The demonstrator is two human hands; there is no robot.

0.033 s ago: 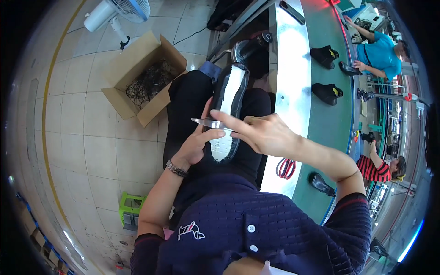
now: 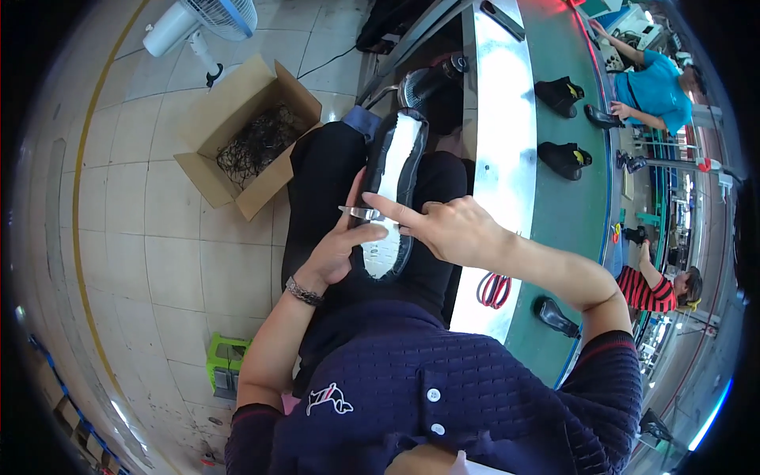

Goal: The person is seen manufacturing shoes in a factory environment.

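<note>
Across my thighs lies a dark shoe (image 2: 390,176), sole up, with a long white underside edged by black upper material. My left hand (image 2: 334,252) grips the shoe from its left side, the thumb lying across the white surface. My right hand (image 2: 463,233) is closed on a flat metal knife (image 2: 359,212) and holds it crosswise over the middle of the sole. The index finger stretches along the blade, whose tip sticks out past the shoe's left edge. The fingers hide the knife's other end.
To the left stands an open cardboard box (image 2: 210,131) holding black scraps. A fan (image 2: 190,28) and a green stool (image 2: 215,360) are on the floor. At right, a metal ledge (image 2: 503,127) borders a green conveyor (image 2: 566,218) with several dark shoes; two people work beyond it.
The knife and my right index finger have shifted slightly to the right, so less of the blade sticks out past the shoe. My left hand and the shoe have hardly moved.
</note>
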